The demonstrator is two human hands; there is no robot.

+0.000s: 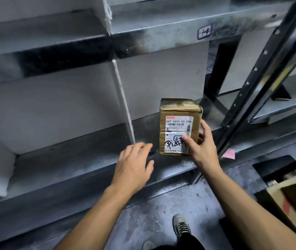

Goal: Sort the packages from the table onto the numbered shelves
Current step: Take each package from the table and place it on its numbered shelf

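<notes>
A small brown cardboard package (pixel 177 112) with a white shipping label and black handwriting stands upright on the lower metal shelf (pixel 82 159), just right of a white divider (pixel 123 103). My right hand (pixel 200 147) grips its lower right corner, thumb on the label and fingers around the right side. My left hand (pixel 134 165) hovers over the shelf to the left of the package, fingers spread and holding nothing. A handwritten number tag (pixel 204 31) is stuck on the front edge of the shelf above.
A black perforated upright post (pixel 252 87) stands right of the package. A pink note (pixel 228 153) is stuck near its foot. Other cardboard boxes (pixel 291 201) sit low at the right. My shoe (pixel 181 226) is on the grey floor.
</notes>
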